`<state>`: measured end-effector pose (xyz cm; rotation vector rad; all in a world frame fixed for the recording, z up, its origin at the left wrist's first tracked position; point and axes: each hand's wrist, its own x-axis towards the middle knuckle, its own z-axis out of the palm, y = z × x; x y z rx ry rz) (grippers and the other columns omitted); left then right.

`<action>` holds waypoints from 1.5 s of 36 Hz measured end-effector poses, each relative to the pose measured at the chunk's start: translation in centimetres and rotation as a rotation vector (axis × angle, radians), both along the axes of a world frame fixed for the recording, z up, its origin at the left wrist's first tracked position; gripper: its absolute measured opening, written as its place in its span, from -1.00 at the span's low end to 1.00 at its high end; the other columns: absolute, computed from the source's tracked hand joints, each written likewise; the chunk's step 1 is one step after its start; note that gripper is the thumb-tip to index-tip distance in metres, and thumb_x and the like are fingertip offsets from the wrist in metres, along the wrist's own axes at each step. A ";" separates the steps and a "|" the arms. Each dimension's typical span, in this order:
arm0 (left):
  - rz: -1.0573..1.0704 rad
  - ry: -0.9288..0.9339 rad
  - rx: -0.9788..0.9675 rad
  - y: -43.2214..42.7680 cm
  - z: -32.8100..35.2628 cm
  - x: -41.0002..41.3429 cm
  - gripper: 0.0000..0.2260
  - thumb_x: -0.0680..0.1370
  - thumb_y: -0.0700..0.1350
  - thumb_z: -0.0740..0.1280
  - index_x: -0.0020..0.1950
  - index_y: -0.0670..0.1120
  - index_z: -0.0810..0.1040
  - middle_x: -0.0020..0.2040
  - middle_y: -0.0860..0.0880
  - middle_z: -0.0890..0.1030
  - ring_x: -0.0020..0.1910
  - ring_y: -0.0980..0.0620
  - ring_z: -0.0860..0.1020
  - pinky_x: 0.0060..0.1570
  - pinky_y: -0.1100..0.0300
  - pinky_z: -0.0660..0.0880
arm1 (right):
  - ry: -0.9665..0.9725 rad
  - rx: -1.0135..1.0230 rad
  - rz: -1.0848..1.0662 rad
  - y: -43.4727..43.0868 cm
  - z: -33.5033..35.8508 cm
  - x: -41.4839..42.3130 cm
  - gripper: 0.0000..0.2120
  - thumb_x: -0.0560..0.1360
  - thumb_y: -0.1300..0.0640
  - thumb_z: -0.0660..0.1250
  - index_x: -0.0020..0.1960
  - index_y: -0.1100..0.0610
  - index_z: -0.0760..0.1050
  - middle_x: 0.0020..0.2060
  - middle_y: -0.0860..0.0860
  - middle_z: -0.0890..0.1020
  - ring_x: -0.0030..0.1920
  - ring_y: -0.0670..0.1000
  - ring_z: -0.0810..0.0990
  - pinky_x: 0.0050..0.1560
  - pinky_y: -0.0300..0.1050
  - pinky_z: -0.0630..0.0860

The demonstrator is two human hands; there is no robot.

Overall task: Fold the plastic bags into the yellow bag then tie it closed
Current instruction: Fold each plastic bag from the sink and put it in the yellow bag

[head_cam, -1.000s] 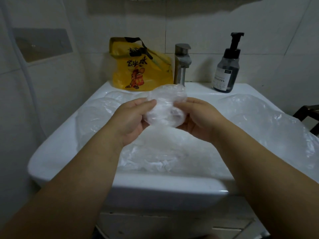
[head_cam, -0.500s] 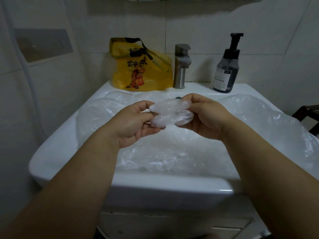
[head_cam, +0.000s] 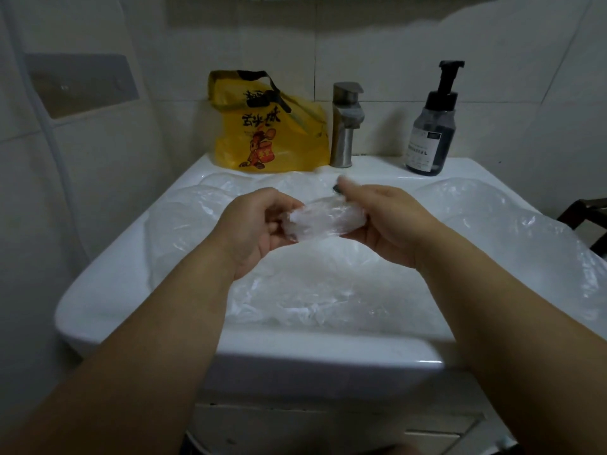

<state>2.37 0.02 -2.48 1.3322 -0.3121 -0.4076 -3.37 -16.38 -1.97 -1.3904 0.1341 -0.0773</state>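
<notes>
Grip: left hand, right hand pinch folded clear bag over sink. Fold looks done; next I tuck it into yellow bag.

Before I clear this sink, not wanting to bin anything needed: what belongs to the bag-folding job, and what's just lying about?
Job: folded clear bag, held by left hand and right hand; loose clear bags; yellow bag.
Idle: faucet; soap bottle.

Print on the yellow bag and the pump bottle is too blurred to read
</notes>
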 end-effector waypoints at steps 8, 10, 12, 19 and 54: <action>0.063 -0.288 0.268 0.1 -1.1 0.5 -0.78 0.43 -0.37 0.44 -0.17 -0.04 0.60 -0.16 -0.03 0.58 -0.13 0.01 0.57 -0.07 0.16 0.57 | 0.080 -0.157 0.001 -0.2 -0.1 -0.1 -0.49 0.39 0.44 0.40 0.27 0.14 0.41 0.11 0.16 0.51 -0.03 0.15 0.61 -0.11 -0.13 0.64; 0.032 -0.278 0.223 0.2 -1.0 0.4 -0.74 0.42 -0.41 0.42 -0.14 -0.04 0.60 -0.17 -0.03 0.60 -0.12 0.00 0.59 -0.06 0.15 0.56 | 0.114 -0.201 0.042 -0.2 0.0 -0.3 -0.56 0.41 0.42 0.39 0.25 0.19 0.43 0.02 0.13 0.55 -0.12 0.07 0.61 -0.15 -0.18 0.61; 0.009 -0.260 0.163 0.3 -0.9 0.4 -0.71 0.41 -0.43 0.41 -0.08 -0.05 0.59 -0.12 -0.07 0.64 -0.08 -0.02 0.62 -0.06 0.16 0.57 | 0.149 -0.249 0.094 0.0 0.2 -0.7 -0.79 0.44 0.39 0.38 0.06 0.27 0.51 -0.14 0.11 0.58 -0.27 -0.02 0.56 -0.25 -0.25 0.56; 0.048 -0.098 -0.167 0.4 -0.3 1.0 -0.38 0.41 -0.28 0.47 0.42 -0.07 0.35 0.20 -0.14 0.59 0.12 -0.01 0.60 0.10 0.13 0.54 | 0.078 -0.306 0.028 0.5 0.2 -0.8 -0.85 0.46 0.21 0.41 -0.04 0.29 0.55 -0.32 0.09 0.58 -0.45 -0.11 0.46 -0.39 -0.28 0.48; 0.073 0.085 -0.349 -0.2 0.3 0.7 -0.69 0.57 -0.10 0.33 0.27 -0.19 0.45 -0.03 -0.10 0.65 -0.08 0.01 0.66 -0.16 0.15 0.60 | -0.041 -0.380 0.100 2.5 0.1 -0.5 -0.86 0.56 0.19 0.29 -0.09 0.25 0.57 -0.40 0.04 0.57 -0.45 -0.11 0.47 -0.39 -0.29 0.47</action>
